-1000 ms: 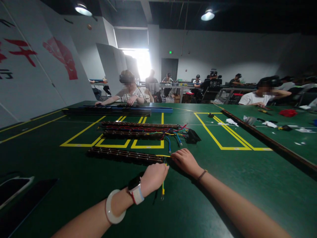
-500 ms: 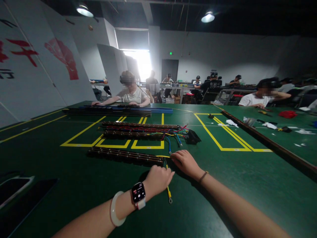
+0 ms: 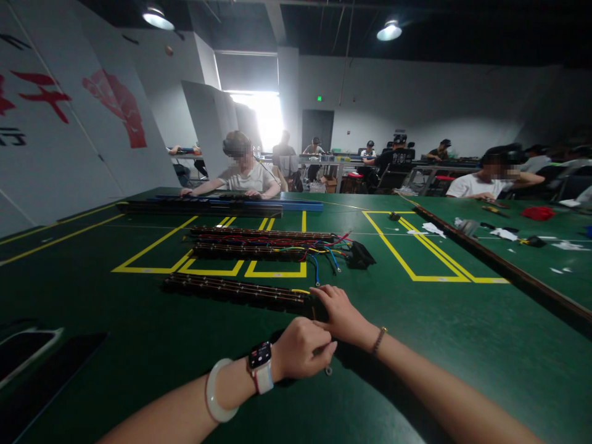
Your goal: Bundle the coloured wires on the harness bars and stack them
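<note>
A dark busbar-like strip (image 3: 235, 291) with thin copper-coloured lines lies on the green table (image 3: 222, 394), and a short yellow wire (image 3: 300, 291) shows at its right end. My right hand (image 3: 340, 313) is at that end, its thumb and fingers bent around a dark end part. Just below it, my left hand (image 3: 303, 348), with a watch on the wrist, has its fingers curled closed. A metal ring terminal (image 3: 328, 370) peeks out beneath the left fingers; the rest of its yellow wire is hidden by the hands.
Beyond lie two wired dark strips (image 3: 259, 250) with a black connector (image 3: 361, 254). A long dark rail (image 3: 490, 259) runs along the right. A dark flat object (image 3: 55, 376) is at the left. A person (image 3: 250, 172) sits across the table, another (image 3: 485, 179) at right.
My left hand has moved right and slightly down, over the yellow wire. My right hand has shifted down and now covers the strip's end. The ring terminal has moved right.
</note>
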{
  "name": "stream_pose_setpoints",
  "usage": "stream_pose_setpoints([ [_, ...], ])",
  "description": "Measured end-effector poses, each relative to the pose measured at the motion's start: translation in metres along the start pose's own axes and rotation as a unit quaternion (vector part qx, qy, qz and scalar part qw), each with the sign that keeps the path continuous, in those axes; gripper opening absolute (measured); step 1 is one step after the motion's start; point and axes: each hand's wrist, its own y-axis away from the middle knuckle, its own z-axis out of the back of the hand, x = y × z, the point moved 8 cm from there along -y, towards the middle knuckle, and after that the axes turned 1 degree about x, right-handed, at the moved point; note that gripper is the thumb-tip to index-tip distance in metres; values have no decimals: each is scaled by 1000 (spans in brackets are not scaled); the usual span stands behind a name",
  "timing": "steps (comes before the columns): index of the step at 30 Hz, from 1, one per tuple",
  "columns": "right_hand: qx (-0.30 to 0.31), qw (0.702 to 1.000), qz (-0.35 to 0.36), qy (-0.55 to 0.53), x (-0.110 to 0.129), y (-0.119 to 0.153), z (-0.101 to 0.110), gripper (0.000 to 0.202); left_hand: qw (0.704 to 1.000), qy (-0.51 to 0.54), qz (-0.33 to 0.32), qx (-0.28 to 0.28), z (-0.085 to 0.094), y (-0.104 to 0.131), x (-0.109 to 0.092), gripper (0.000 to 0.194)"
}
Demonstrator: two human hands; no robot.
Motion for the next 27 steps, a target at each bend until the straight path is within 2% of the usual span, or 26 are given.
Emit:
stream_pose_setpoints([
  [2, 10, 999, -33, -7, -10, -2, 0, 59, 993, 88, 76, 32, -3, 0, 10, 42],
  [4, 38, 997, -61, -32, -21, -4, -1, 37, 966, 208, 148, 53, -10, 1, 21, 45],
  [6, 63, 991, -84, -82, -32, -7, -4, 21, 915, 334, 214, 71, -19, 4, 29, 47],
  [8, 80, 979, -110, -149, -43, -8, -8, 20, 859, 432, 265, 69, -26, 7, 35, 47],
  [10, 93, 965, -134, -206, -50, -9, -12, 21, 816, 498, 286, 59, -30, 7, 37, 47],
  [14, 98, 954, -145, -244, -50, -9, -14, 19, 756, 581, 293, 67, -37, 5, 35, 50],
  [18, 64, 975, -123, -174, -38, -10, 1, 13, 711, 623, 320, 61, -48, 6, 37, 48],
  [22, 38, 997, -68, -6, -16, -8, 17, 13, 672, 657, 339, 42, -56, 8, 41, 40],
  [25, 40, 992, -11, 117, 5, -5, 19, 7, 639, 685, 349, 24, -57, 8, 46, 39],
  [27, 37, 983, 22, 179, 18, -3, 17, 13, 629, 690, 357, 11, -57, 7, 49, 42],
])
